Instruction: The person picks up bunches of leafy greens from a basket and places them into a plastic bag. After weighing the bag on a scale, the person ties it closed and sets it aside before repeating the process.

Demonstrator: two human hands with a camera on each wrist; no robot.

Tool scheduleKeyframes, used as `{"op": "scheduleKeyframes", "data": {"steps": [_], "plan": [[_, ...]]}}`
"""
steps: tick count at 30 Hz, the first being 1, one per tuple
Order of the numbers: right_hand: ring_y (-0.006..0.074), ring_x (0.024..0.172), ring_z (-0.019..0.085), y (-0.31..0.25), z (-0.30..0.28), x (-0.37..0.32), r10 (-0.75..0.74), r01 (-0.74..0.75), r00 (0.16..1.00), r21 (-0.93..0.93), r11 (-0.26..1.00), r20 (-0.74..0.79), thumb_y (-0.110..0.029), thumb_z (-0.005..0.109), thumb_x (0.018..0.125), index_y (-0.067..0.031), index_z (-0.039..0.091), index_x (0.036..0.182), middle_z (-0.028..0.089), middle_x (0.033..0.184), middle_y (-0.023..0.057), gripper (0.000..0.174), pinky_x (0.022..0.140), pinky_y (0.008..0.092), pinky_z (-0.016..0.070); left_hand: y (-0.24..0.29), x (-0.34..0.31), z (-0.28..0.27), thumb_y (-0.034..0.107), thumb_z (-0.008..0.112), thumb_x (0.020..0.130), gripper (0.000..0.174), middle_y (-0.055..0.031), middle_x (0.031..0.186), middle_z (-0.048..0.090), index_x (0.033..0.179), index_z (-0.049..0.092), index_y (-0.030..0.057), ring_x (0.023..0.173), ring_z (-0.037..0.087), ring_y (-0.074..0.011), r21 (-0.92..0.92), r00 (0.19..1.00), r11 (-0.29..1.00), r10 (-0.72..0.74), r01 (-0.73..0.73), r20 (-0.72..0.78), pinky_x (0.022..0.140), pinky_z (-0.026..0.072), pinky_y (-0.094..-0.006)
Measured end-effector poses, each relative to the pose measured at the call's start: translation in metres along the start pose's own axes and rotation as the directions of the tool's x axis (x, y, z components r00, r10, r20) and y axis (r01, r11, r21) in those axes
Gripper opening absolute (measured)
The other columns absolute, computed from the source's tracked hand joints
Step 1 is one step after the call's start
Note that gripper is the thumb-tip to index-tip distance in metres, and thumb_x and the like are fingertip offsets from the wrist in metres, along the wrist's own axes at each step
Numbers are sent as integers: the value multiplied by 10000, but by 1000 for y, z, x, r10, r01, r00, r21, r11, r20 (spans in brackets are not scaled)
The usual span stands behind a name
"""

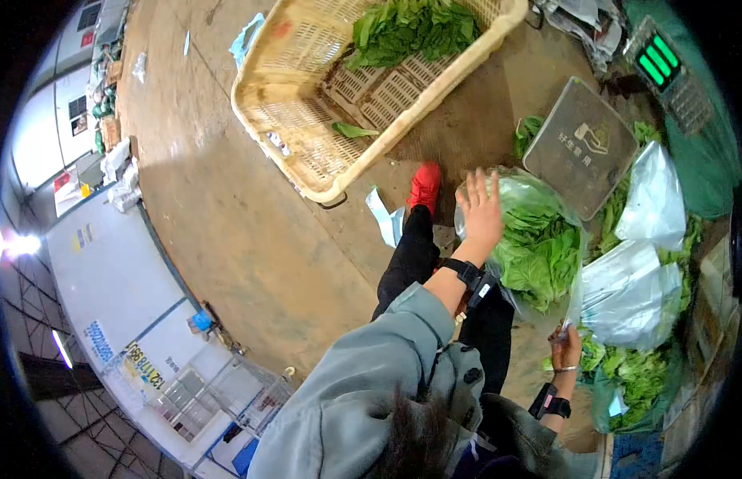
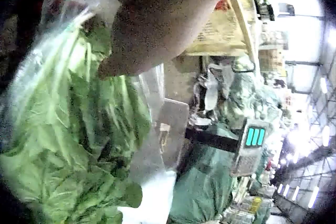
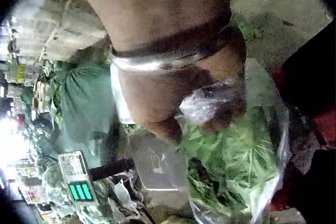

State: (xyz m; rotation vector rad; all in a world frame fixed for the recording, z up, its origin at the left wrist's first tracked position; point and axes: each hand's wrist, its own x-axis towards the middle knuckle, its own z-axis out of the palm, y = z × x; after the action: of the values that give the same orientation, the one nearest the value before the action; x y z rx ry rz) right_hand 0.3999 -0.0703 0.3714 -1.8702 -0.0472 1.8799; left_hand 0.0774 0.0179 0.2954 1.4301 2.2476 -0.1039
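A clear plastic bag of leafy greens (image 1: 539,255) is held up in front of me. My left hand (image 1: 479,209) lies flat against the bag's far side with straight, spread fingers. In the left wrist view that left hand (image 2: 157,19) sits just above the bagged leaves (image 2: 79,129). My right hand (image 1: 564,345), with a bracelet on its wrist, pinches the bag's near edge. The right wrist view shows this right hand (image 3: 178,103) with fingers curled round bunched plastic (image 3: 212,103) above the greens (image 3: 231,166).
A grey scale platform (image 1: 579,144) and its green-lit display (image 1: 662,64) stand beyond the bag. More bagged greens (image 1: 634,295) lie to the right. A large cream plastic basket (image 1: 307,128) with some greens sits on the brown floor. A red shoe (image 1: 424,185) shows below.
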Motion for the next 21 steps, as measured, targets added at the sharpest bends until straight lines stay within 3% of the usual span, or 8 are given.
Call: {"op": "scheduleKeyframes", "data": {"steps": [3, 5, 6, 7, 10, 14, 17, 21], "plan": [[99, 474, 441, -3, 1, -13, 2, -1, 990, 1, 1000, -141, -220, 547, 819, -19, 535, 892, 495, 597, -1, 214, 447, 228, 361, -35, -13, 0, 255, 580, 745, 389, -204, 846, 576, 1052, 521, 23, 830, 548, -343, -365, 912, 882, -150, 298, 381, 737, 412, -439], [85, 400, 299, 0, -1, -32, -93, 87, 983, -48, 995, -157, -216, 541, 817, -58, 516, 794, 355, 507, -41, 162, 403, 247, 262, -48, -19, -51, 237, 521, 786, 249, -219, 700, 553, 828, 559, -6, 711, 548, -379, -618, 844, 669, -24, 412, 537, 643, 431, -430], [85, 400, 299, -11, 1, -47, -122, 114, 978, -61, 992, -168, -216, 541, 817, -58, 516, 794, 355, 507, -41, 162, 403, 247, 262, -49, -30, -62, 256, 515, 793, 276, -228, 725, 555, 797, 536, -19, 728, 535, -391, -582, 930, 801, 94, 142, 356, 640, 418, -447], [86, 408, 277, -29, 6, -69, -86, 91, 986, 32, 995, -140, -227, 524, 826, -74, 524, 786, 340, 509, -44, 157, 409, 247, 252, -43, -34, -106, 253, 506, 795, 264, -223, 718, 560, 790, 533, -9, 717, 538, -390, -608, 910, 784, 156, 124, 385, 620, 421, -444], [60, 376, 258, -84, 25, -115, -137, 192, 968, 268, 944, -210, -255, 503, 837, -90, 523, 742, 391, 498, -44, 191, 348, 216, 209, -33, -48, -185, 295, 560, 751, 329, -196, 669, 566, 872, 531, -10, 605, 573, -314, -734, 825, 679, 418, -7, 379, 554, 441, -381], [52, 383, 293, -169, 27, -145, -236, 370, 889, 313, 875, -392, -263, 504, 834, -86, 536, 842, 546, 641, -4, 180, 333, 197, 220, 7, -37, -279, 274, 620, 749, 576, -45, 626, 457, 1189, 385, -14, 580, 461, -149, -859, 572, 478, 659, 183, 488, 532, 379, -285], [58, 422, 284, -219, 54, -156, -274, 397, 897, 363, 843, -346, -273, 510, 833, -10, 528, 908, 387, 551, -41, 274, 372, 208, 209, 26, -24, -311, 242, 628, 749, 651, 11, 669, 371, 1255, 300, -6, 619, 379, -87, -871, 511, 388, 706, 301, 491, 564, 343, -226], [58, 414, 231, -236, 67, -154, -308, 428, 889, 377, 821, -337, -263, 512, 833, -2, 530, 859, 320, 515, -52, 264, 397, 217, 196, 39, -4, -332, 164, 620, 745, 614, 15, 636, 359, 1236, 313, -41, 589, 369, -81, -880, 578, 442, 677, 174, 455, 537, 336, -222]]}}
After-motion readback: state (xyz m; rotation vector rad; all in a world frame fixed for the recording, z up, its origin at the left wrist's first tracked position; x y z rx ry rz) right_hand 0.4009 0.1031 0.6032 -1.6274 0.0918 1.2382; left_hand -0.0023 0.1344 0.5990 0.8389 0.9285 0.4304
